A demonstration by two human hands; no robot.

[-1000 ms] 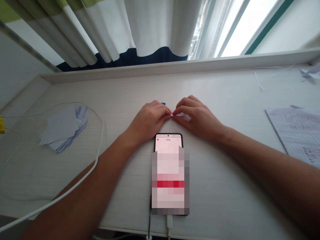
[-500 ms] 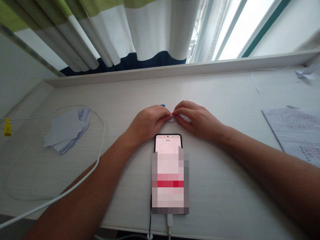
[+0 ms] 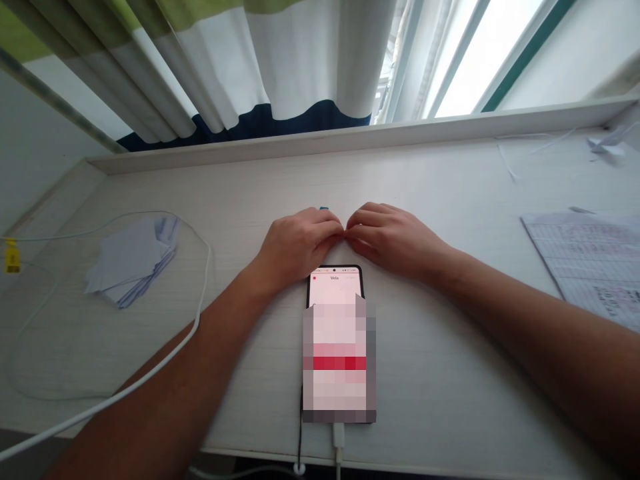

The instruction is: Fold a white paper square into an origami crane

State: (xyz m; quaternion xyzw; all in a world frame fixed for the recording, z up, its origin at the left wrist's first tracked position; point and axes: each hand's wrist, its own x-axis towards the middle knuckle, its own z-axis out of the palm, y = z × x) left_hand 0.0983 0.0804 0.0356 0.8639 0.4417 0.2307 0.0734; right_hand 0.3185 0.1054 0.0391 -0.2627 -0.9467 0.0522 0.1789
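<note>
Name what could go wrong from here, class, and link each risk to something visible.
The left hand and right hand meet at the fingertips, hiding anything between, so a slip might go unnoticed. The smartphone lies right beside that left hand, which could nudge it.

From here, fingers hide whatever the bare left hand [image 3: 305, 239] and bare right hand [image 3: 387, 233] pinch. At six o'clock, most of the rectangular black-rimmed phone [image 3: 337, 343] is blurred; at three, the ruled white paper sheet [image 3: 587, 263] runs out of sight, its writing illegible.
</note>
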